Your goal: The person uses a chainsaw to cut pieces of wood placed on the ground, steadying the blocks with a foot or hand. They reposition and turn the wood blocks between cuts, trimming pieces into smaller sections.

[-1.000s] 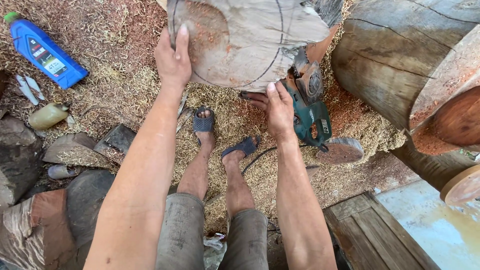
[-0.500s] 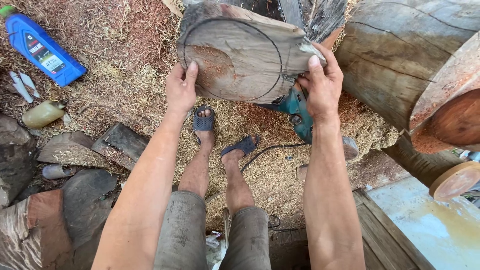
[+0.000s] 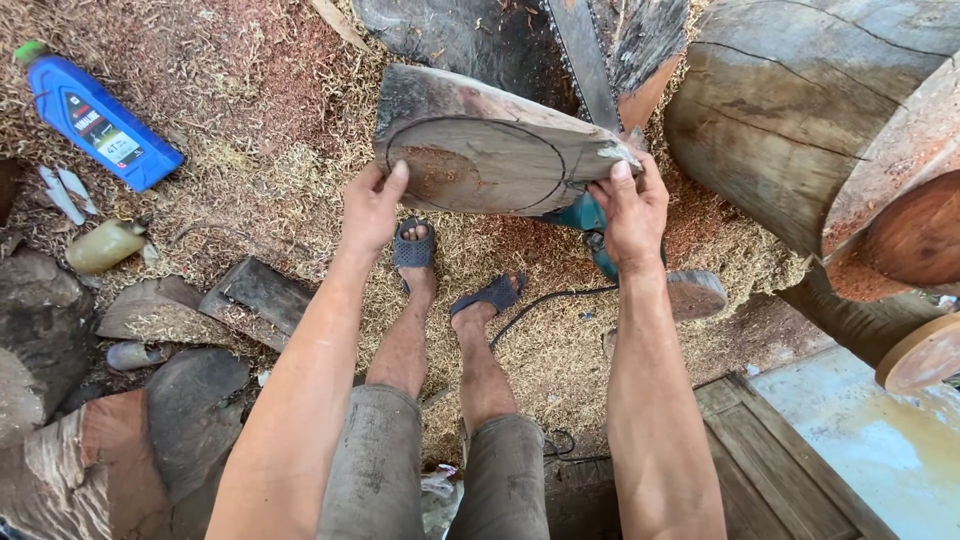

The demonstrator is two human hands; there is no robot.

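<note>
Both hands are on the slab (image 3: 490, 150), a thick slice of wood with a circle drawn on its face; the left hand (image 3: 372, 205) is closed on its lower left edge, the right hand (image 3: 632, 205) on its right tip, thumbs on the marked face, the other fingers out of sight behind. Held at both ends like that, I judge, the slab stays level, clear of the sawdust (image 3: 300, 190) and the sandalled feet (image 3: 455, 270) straight below the grip; the face stays readable. Just behind the right hand a chainsaw bar (image 3: 585, 60) runs up and away; its teal body (image 3: 590, 225) sits half hidden under that wrist. Well left of the grip lies a blue bottle (image 3: 105, 125); a big log (image 3: 800, 130) on the right is cut off by the frame.
</note>
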